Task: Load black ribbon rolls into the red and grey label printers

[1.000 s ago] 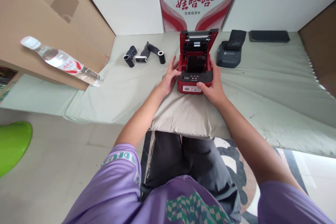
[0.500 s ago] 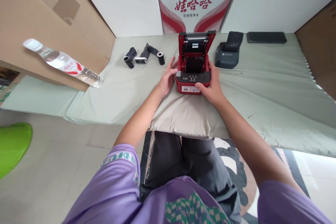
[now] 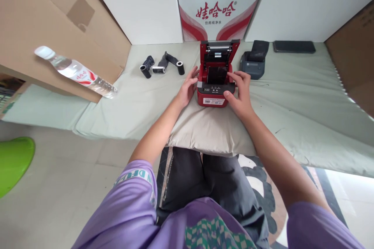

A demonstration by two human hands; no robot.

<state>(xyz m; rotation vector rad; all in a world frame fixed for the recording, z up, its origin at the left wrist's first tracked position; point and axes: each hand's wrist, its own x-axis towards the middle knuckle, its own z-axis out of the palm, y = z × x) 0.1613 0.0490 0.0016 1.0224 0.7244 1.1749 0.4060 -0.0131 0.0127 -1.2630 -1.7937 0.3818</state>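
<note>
A red and black label printer rests on the cloth-covered surface in front of me, its lid raised. Inside lies a dark, shiny roll, partly hidden by the front panel. My left hand holds the printer's left side, fingers along the wall. On the other side, my right hand grips the right front corner. Its thumb touches the front edge, and the index finger reaches the rim near the roll. A smaller dark grey printer with its lid up stands just beyond my right hand.
Small spools with black ribbon lie at the back left. A water bottle leans near a cardboard box. A black phone-like slab lies at the back right. White cartons line the back edge.
My right hand's fingers have lifted from behind the printer's right side onto its upper rim, the thumb shifting slightly right. My left hand stays in place. The view has tilted a little.
</note>
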